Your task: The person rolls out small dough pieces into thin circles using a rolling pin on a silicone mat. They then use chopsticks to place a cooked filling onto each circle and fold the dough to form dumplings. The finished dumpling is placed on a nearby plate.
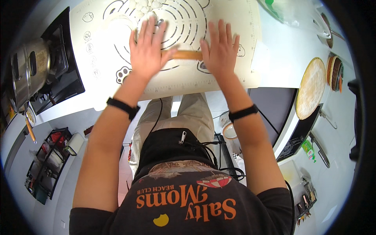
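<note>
A wooden rolling pin lies crosswise on a cream silicone pastry mat printed with rings and rulers. My left hand rests palm down over its left end, fingers spread flat and thumb along the wood. Over the right end lies my right hand, also flat with fingers apart. Neither hand is curled around the pin. Beneath the pin's middle is a thin pale round of dough, partly hidden. Several small dough pieces are heaped beyond my left fingertips. A pale floury patch lies left of that hand.
A black stovetop and a steel pot are at the left. At the right, a round floured board sits by the white counter's edge. A clear plastic bag lies at the back right.
</note>
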Tool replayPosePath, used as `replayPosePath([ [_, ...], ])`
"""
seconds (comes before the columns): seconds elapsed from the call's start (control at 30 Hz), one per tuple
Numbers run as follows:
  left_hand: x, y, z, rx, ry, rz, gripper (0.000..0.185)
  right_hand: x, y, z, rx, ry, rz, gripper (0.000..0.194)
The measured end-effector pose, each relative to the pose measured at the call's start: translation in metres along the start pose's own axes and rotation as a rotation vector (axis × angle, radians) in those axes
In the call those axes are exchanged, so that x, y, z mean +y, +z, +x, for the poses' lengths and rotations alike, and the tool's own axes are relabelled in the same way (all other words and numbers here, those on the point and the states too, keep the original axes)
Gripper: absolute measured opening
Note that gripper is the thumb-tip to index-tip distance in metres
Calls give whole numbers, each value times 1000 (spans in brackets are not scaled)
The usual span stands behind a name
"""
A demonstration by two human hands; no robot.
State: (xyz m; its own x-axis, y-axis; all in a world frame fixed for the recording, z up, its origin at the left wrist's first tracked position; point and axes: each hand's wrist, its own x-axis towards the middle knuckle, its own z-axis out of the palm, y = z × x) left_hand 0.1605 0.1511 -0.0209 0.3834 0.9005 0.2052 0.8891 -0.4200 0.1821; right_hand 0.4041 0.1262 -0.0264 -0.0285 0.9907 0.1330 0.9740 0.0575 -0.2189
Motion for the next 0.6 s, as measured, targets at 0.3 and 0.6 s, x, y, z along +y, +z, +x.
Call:
replayPosePath([
  [0.3,-1,-23,-45,-79,-2,-200,56,-18,-10,-41,5,89,203,60],
  [0.6,10,-34,-80,-59,-5,-272,32,-36,6,12,-163,-82,551,27],
])
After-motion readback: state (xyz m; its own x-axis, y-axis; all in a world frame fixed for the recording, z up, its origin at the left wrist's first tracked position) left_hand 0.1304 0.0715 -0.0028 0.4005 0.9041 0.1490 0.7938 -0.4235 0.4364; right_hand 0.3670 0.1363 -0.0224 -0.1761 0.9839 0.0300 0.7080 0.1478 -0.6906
